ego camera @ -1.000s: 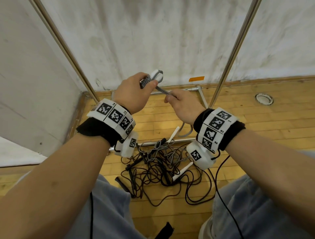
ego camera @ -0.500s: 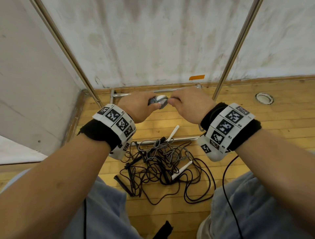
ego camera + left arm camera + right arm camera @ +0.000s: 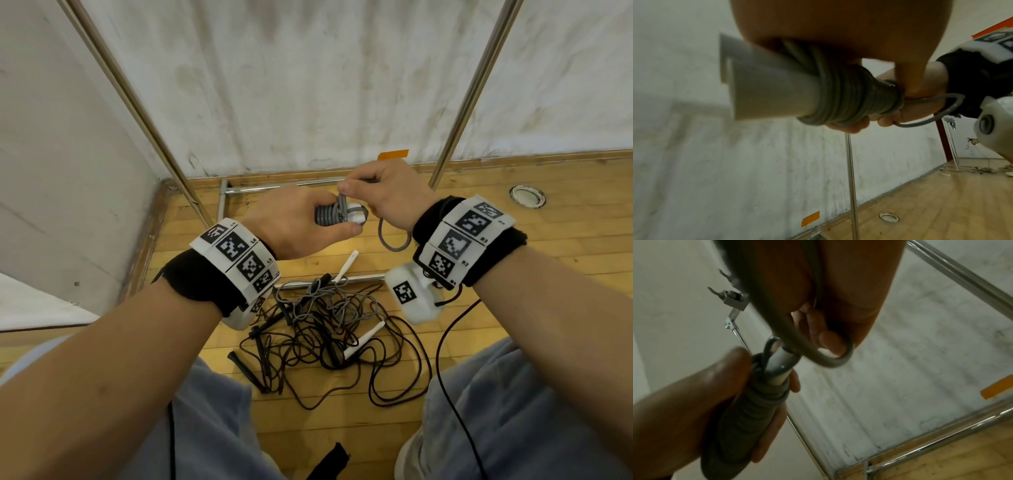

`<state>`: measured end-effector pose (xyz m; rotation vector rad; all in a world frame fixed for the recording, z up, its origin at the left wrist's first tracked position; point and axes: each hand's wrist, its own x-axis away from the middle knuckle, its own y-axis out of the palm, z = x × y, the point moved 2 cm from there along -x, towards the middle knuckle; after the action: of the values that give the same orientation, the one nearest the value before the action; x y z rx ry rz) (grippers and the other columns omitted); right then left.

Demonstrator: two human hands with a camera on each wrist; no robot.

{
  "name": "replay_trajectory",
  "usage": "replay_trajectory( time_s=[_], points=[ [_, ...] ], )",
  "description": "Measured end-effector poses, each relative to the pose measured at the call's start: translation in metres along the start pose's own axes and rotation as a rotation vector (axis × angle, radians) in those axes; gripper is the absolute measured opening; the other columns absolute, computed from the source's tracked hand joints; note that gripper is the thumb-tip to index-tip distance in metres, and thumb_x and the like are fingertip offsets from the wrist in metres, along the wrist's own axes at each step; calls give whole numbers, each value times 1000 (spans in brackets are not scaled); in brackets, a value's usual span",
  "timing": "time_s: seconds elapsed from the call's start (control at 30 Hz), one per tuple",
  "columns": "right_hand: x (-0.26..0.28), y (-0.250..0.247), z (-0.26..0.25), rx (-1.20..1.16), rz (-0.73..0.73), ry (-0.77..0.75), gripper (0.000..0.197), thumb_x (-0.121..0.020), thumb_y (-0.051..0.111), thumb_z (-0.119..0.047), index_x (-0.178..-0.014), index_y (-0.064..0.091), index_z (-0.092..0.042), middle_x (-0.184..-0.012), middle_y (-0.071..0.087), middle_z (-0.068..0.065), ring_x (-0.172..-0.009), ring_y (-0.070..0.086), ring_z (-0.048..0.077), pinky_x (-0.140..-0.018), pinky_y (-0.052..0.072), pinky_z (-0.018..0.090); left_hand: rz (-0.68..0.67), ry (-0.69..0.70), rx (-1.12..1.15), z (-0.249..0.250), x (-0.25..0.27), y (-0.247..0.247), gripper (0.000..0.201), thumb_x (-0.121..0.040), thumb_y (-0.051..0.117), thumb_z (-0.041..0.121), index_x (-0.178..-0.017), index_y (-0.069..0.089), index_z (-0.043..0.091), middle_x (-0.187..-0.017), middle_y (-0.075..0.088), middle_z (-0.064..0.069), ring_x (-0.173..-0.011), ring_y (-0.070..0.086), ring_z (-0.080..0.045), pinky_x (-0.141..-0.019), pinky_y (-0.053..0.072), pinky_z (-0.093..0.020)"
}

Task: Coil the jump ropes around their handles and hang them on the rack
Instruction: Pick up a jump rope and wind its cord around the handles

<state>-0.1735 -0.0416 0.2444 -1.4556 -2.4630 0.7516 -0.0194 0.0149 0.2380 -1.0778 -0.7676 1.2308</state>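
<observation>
Right hand (image 3: 387, 195) now higher, pinching grey rope (image 3: 394, 240); left hand (image 3: 294, 222) gripping coiled handles (image 3: 337, 217) above wooden floor (image 3: 548, 240).

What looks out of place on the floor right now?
The remaining jump ropes lie in one tangled heap on the wooden floor, black and grey cords knotted together, handles poking out. Nothing looks damaged. Both hands are busy with the grey rope bundle.

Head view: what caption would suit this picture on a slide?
Left hand grips white handles wound in grey rope; right hand holds its last loop.
</observation>
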Motion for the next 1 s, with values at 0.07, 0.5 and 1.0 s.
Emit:
replay_trajectory(
  time_s=[0.07,0.5,1.0],
  points=[
    [-2,-2,0,-102,13,21,19,-89,63,-26,-70,67,-25,-43,50,-15,-40,42,1,-45,34,13,50,-21,106,3,0,-2,39,-80,54,66,-67,57,29,-54,50,6,-53,48,-9,-50,34,-29],
    [-7,12,-1,-250,-92,146,21,-99,44,-19,-85,58,-14,-60,55,1,-52,59,17,-58,54,30,240,-158,556,4,-11,-13,25,-92,58,40,-98,60,15,-76,65,-5,-66,63,-22,-63,54,-47],
    [1,24,-19,427,-208,160,22,-100,36,-14,-93,55,-5,-72,45,0,-72,55,24,-61,46,33,241,-288,194,-26,-20,2,35,-87,59,51,-103,54,20,-71,52,10,-65,52,-16,-54,35,-30]
  ],
)
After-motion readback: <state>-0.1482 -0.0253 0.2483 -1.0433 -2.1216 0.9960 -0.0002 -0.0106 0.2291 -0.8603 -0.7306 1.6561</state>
